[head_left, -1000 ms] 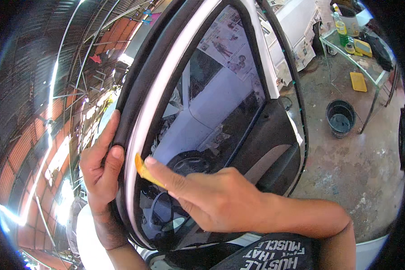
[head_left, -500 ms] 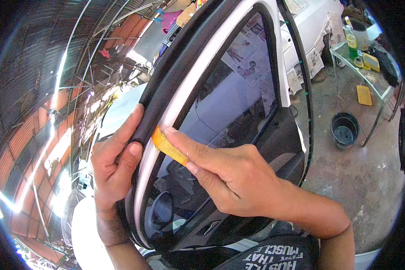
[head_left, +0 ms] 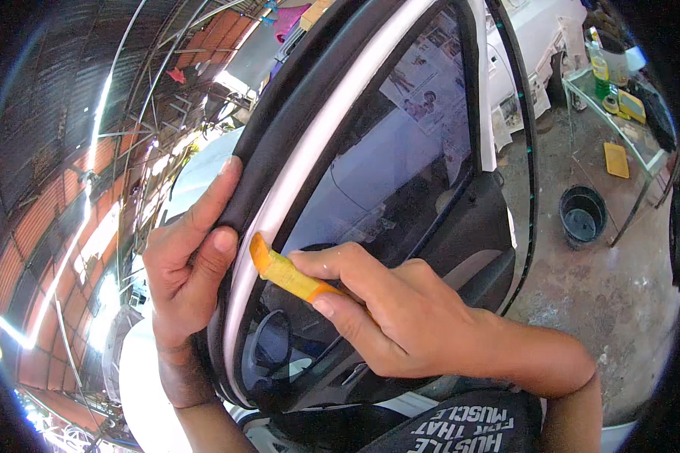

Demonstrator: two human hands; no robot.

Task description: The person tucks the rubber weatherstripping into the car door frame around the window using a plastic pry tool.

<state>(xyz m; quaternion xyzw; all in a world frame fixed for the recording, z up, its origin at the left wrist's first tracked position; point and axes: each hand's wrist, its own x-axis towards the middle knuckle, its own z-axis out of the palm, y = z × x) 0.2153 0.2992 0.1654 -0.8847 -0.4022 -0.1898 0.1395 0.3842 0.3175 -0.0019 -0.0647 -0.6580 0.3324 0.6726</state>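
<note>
A car door (head_left: 446,226) stands upright in front of me, with a white window frame (head_left: 298,170), tinted glass and dark inner trim. My left hand (head_left: 193,257) grips the black rubber door seal (head_left: 268,155) along the frame's left side; its thumb and index finger show, and the other fingers are partly hidden. Between the thumb and fingers of my right hand (head_left: 393,309) is a folded yellow-and-orange strip of what looks like sandpaper (head_left: 287,273). The strip's curled orange end lies at the white frame, close to my left thumb; whether it touches the paint I cannot tell.
Right of the door, a black bucket (head_left: 583,215) stands on the stained concrete floor. A glass-topped table (head_left: 619,124) beyond it carries bottles and other items. A yellow tray (head_left: 616,160) is near the table. Behind the door is a white car body (head_left: 533,45) partly covered with newspaper.
My right hand has moved down a little along the white frame with the strip, whose orange end now curls up more visibly. My left hand keeps its grip on the seal.
</note>
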